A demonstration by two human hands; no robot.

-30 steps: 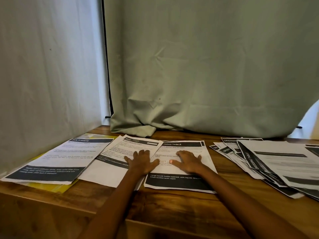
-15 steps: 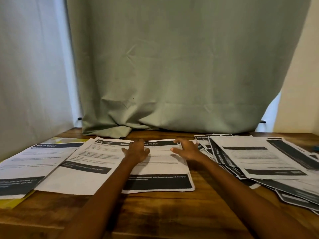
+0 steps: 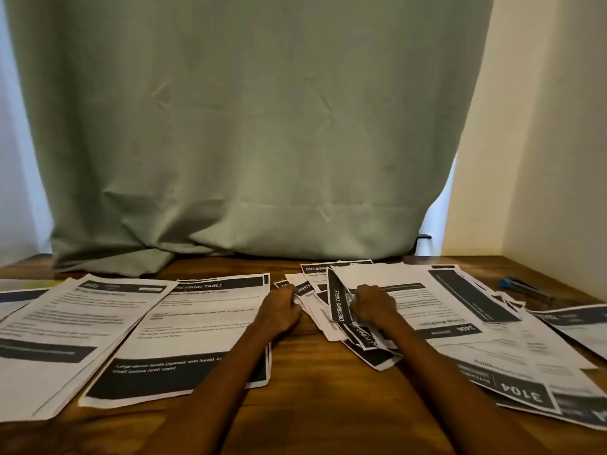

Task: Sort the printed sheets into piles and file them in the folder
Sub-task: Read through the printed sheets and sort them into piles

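Two sorted piles lie left of centre: a pile headed "DRESSING TABLE" [image 3: 197,330] and another pile [image 3: 75,333] beside it. A third pile's corner [image 3: 16,295] shows at the far left, with a sliver of the yellow folder [image 3: 36,284] behind it. A messy spread of unsorted sheets [image 3: 460,310] covers the right side. My left hand [image 3: 279,311] sits at that spread's left edge with curled fingers; its fingertips are hidden. My right hand [image 3: 374,305] grips a sheet there, whose left edge, a dark "DRESSING TABLE" strip [image 3: 338,305], stands lifted.
The wooden table [image 3: 312,389] has bare wood between my forearms. A green curtain [image 3: 246,142] hangs along the back edge. A blue-tipped tool [image 3: 512,284] lies at the far right, near a cream wall [image 3: 542,126].
Both hands left the "DRESSING TABLE" pile and moved right onto the unsorted spread. The right hand took hold of a sheet and lifted its edge. The view swung right.
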